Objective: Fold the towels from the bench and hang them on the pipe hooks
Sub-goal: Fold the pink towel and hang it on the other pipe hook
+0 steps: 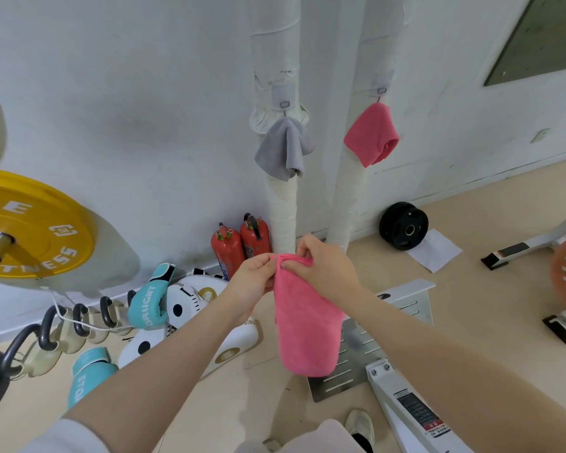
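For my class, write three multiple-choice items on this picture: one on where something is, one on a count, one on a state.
1. Where does the grey towel hang?
A. on the left pipe
B. on the yellow weight plate
C. on the floor

2. How many pink towels are in view?
A. one
B. two
C. three

3. How is the pink towel in the hands held?
A. spread flat on a bench
B. by one hand only
C. pinched at its top edge by both hands, hanging down

Key:
1 A, it hangs from the hook on the left pipe.
2 B, one hangs on the right pipe, one is in the hands.
3 C, the left hand and right hand grip its top edge.
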Motion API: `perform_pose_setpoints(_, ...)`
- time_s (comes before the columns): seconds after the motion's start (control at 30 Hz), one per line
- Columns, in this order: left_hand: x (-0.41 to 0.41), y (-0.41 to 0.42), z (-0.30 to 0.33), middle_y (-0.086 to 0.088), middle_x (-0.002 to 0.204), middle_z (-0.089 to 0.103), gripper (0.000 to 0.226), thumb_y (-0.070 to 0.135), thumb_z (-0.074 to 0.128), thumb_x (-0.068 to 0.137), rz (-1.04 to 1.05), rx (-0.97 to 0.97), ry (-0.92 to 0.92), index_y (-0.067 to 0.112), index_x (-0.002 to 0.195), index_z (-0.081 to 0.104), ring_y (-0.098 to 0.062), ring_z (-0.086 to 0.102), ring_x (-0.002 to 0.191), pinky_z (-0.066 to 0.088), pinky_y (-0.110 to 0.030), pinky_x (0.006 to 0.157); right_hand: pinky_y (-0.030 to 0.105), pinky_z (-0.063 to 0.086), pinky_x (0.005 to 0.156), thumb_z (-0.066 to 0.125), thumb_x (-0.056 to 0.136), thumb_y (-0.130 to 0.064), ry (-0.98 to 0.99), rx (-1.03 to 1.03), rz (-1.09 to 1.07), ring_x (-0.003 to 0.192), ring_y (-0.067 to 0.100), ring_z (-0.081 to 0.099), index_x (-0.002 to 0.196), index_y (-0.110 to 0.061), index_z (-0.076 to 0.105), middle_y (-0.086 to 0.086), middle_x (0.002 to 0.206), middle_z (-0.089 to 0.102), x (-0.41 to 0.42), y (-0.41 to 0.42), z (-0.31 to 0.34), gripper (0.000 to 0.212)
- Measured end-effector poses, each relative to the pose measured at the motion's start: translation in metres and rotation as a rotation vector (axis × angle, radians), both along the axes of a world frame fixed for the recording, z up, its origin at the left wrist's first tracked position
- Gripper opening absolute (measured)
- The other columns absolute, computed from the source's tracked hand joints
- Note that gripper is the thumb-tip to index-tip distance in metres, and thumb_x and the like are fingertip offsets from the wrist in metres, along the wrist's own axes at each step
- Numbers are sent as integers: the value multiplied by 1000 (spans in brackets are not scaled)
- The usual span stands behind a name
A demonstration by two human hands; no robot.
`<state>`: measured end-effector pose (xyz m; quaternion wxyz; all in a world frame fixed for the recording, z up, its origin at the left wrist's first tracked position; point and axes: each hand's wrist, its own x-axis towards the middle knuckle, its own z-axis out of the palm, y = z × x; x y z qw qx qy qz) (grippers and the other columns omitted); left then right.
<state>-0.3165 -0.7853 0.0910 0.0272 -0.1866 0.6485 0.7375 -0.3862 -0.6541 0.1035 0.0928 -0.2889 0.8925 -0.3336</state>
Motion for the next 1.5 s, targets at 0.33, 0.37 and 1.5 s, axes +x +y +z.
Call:
perform_pose_setpoints(0.33,-5,8,14,0,69,62,33,20,37,100,-46,-8,27,13,83,65,-11,54,62,43,-17,57,30,35,59,57,86,-43,166,10,115,65,16,46,74,-13,50,-3,63,50,7,5,5,33)
perform_pose_setpoints(0.37,-5,9,16,0,67,60,38,26,34,100,-50,34,12,13,81,64,-12,53,61,43,-17,55,30,37,60,56,87,-43,171,-14,91,67,15,48,77,-13,56,-2,66,54,4,7,6,31)
perform_pose_setpoints(1.5,-60,45,2,2,80,55,38,37,29,100,250,-251,-102,22,77,54,-12,51,77,43,-25,78,25,22,54,71,79,-20,-388,60,353,54,13,27,46,-19,31,5,56,32,-101,88,19,52)
